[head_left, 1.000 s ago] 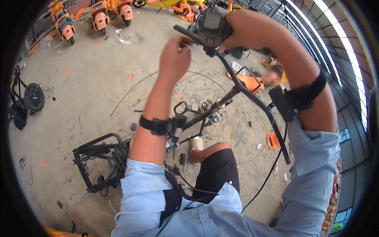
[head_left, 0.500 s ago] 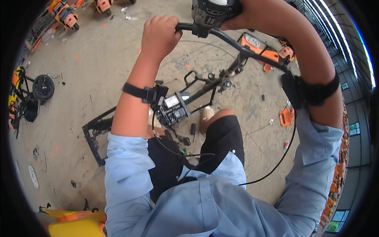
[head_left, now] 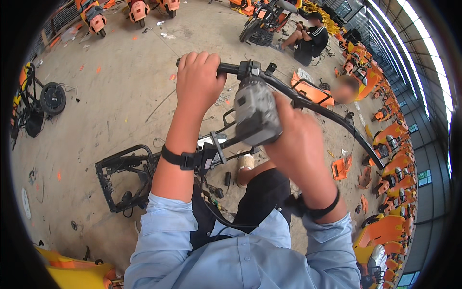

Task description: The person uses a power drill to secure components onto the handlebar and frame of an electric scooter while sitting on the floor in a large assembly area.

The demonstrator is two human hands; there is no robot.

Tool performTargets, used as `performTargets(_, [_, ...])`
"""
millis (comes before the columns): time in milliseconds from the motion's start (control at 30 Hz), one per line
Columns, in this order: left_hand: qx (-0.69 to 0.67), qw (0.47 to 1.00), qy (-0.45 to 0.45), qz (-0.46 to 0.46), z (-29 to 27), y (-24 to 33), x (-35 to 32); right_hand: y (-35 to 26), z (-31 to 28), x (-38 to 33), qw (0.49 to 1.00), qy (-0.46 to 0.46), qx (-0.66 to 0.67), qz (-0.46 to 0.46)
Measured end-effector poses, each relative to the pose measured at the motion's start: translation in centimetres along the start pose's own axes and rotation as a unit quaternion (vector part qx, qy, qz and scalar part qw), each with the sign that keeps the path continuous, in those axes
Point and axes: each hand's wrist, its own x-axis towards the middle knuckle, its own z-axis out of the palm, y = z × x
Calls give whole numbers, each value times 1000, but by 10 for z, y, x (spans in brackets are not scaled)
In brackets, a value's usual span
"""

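Note:
My left hand (head_left: 198, 81) is closed round the left grip of a black handlebar (head_left: 313, 103) that runs across in front of me. My right hand (head_left: 293, 139) holds a grey box-shaped unit (head_left: 255, 113) fixed at the middle of the bar. Both wrists wear black straps. Below the bar a black bicycle frame (head_left: 122, 173) lies on the concrete floor, close to my knees.
A loose wheel (head_left: 52, 98) and parts lie at the left. Orange bike bodies (head_left: 137, 9) stand at the top and along the right side (head_left: 392, 154). A person (head_left: 308, 36) in black sits by a bike at the back. An orange panel (head_left: 308, 90) lies beyond the bar.
My right hand has come down from the right part of the bar onto the grey unit. The view has tilted up and the bar now sits lower in the picture.

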Motion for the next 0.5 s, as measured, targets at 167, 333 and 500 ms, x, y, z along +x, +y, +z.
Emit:
performTargets(167, [-3,1000,-14,4,3,4,3,-22,55,-7,985,26,152,76])
performTargets(333, [2,1000,-7,17,8,1,4,-34,81,-1,923,31,358,138])
performTargets(500, [9,1000,-14,17,10,-7,6,-41,89,6,794,14,581,178])
